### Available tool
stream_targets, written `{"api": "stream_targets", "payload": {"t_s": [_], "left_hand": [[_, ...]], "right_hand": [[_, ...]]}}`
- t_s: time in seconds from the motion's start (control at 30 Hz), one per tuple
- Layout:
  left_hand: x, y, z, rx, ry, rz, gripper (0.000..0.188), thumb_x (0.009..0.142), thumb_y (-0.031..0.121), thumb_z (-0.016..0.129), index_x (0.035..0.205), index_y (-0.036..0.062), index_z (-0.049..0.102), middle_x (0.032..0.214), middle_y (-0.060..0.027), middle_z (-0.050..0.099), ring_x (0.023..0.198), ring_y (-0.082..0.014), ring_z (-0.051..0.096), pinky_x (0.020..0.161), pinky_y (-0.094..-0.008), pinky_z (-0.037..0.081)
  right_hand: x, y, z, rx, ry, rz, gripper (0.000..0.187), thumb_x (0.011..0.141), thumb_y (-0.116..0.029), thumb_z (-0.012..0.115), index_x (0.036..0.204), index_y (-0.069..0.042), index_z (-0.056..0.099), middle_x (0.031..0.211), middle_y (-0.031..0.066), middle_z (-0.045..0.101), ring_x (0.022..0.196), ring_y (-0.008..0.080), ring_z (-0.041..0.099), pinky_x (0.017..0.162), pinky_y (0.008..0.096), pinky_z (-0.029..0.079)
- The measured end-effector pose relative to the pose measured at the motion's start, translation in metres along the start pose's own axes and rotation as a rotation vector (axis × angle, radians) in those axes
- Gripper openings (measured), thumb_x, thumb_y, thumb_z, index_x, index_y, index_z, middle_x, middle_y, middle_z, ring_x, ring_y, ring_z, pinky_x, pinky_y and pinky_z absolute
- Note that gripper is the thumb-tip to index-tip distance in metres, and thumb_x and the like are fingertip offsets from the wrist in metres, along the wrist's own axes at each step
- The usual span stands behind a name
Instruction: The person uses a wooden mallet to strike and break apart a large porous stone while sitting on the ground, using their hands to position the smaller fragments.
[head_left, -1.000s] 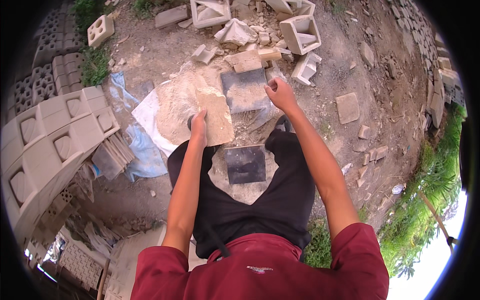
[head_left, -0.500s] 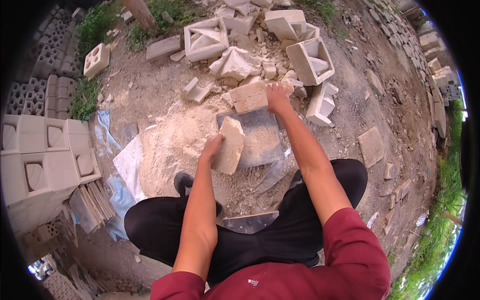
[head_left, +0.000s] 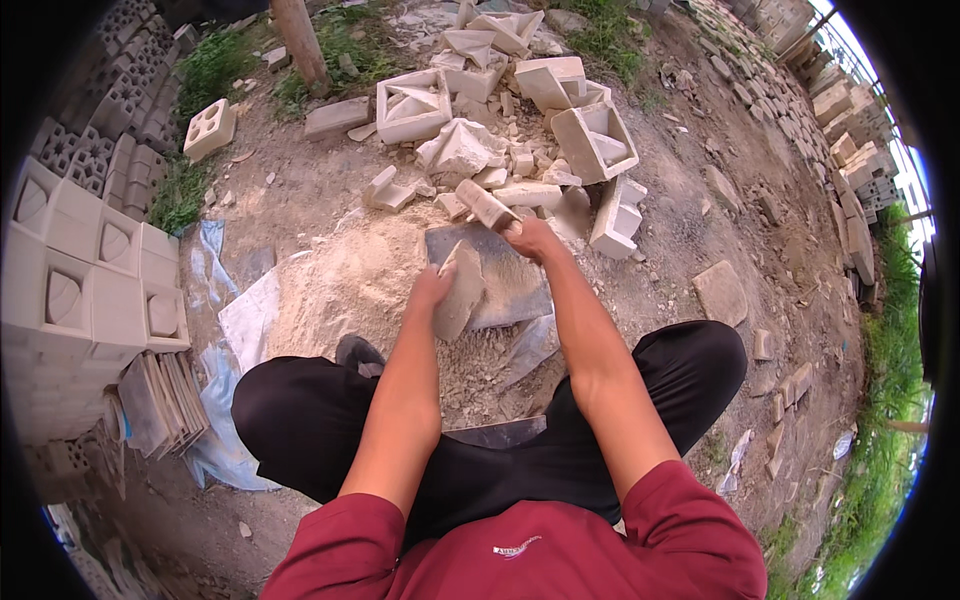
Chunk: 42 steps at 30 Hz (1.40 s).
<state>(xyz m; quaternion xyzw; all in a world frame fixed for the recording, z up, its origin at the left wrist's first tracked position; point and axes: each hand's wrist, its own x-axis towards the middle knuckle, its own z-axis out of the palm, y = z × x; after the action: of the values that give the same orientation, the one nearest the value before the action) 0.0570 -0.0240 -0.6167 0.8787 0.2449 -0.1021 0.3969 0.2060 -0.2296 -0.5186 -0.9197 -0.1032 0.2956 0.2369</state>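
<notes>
My left hand is closed on the edge of a flat, pale concrete slab piece with a rough outline, held tilted over a dark grey board. My right hand grips one end of a pale rectangular block piece, raised at a slant above the board's far edge. The fingers of this hand are partly hidden behind the block. Crumbs and dust lie on the board. To its left spreads a heap of pale, sandy powder.
Broken concrete blocks pile up beyond the board, with a hollow block at their right. Pale decorative blocks are stacked at the left, beside thin upright boards. Torn plastic sheeting lies on the ground. A wooden post stands at the back.
My right hand has drawn nearer and to the left, turning its block piece from flat-facing to a slant. The slab piece in my left hand has turned slightly. The head view has shifted.
</notes>
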Motion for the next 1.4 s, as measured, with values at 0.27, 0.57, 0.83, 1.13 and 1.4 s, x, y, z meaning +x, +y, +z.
{"api": "stream_targets", "payload": {"t_s": [0.27,0.57,0.83,1.13,1.4], "left_hand": [[-0.023,0.023,0.002,0.339,0.156,0.141,0.083,0.076,0.047,0.075,0.139,0.0044,0.044,0.147,-0.0221,0.04,0.131,-0.0373,0.044,0.105,-0.0497,0.038],[-0.051,0.057,-0.003,0.45,-0.011,-0.004,0.125,0.057,0.046,0.09,0.151,0.0038,0.019,0.152,-0.0183,0.031,0.138,-0.0324,0.035,0.11,-0.0555,0.031],[-0.064,0.053,0.009,0.543,0.052,0.093,0.116,0.06,0.047,0.087,0.152,0.0133,0.024,0.147,-0.0174,0.037,0.135,-0.033,0.038,0.107,-0.0559,0.034],[-0.069,0.036,0.014,0.492,0.162,0.196,0.101,0.064,0.059,0.079,0.148,0.0248,0.036,0.143,-0.0192,0.039,0.132,-0.0352,0.037,0.105,-0.0544,0.032],[-0.066,0.035,0.016,0.418,0.163,0.215,0.091,0.067,0.058,0.077,0.146,0.0282,0.042,0.142,-0.0213,0.038,0.132,-0.0374,0.036,0.104,-0.0551,0.03]], "right_hand": [[-0.049,0.02,0.062,0.528,0.13,-0.031,0.05,0.074,-0.03,0.076,0.103,0.007,0.059,0.076,0.0129,0.065,0.056,0.019,0.063,0.052,0.035,0.053],[-0.064,0.023,0.093,0.33,0.355,-0.003,0.058,0.07,-0.037,0.074,0.102,0.009,0.059,0.102,0.033,0.064,0.1,0.0447,0.063,0.086,0.047,0.051],[-0.085,0.0,0.099,0.479,0.476,-0.016,0.058,0.074,-0.029,0.068,0.118,0.005,0.052,0.099,0.0327,0.065,0.097,0.047,0.063,0.085,0.0495,0.051],[-0.068,0.009,0.065,0.367,0.489,-0.07,0.057,0.071,-0.032,0.071,0.111,0.008,0.059,0.099,0.0303,0.067,0.096,0.0434,0.065,0.083,0.0456,0.053],[-0.084,0.023,0.098,0.163,0.261,0.046,0.06,0.073,-0.03,0.072,0.116,0.007,0.052,0.099,0.0306,0.066,0.099,0.0453,0.063,0.087,0.0476,0.051]]}}
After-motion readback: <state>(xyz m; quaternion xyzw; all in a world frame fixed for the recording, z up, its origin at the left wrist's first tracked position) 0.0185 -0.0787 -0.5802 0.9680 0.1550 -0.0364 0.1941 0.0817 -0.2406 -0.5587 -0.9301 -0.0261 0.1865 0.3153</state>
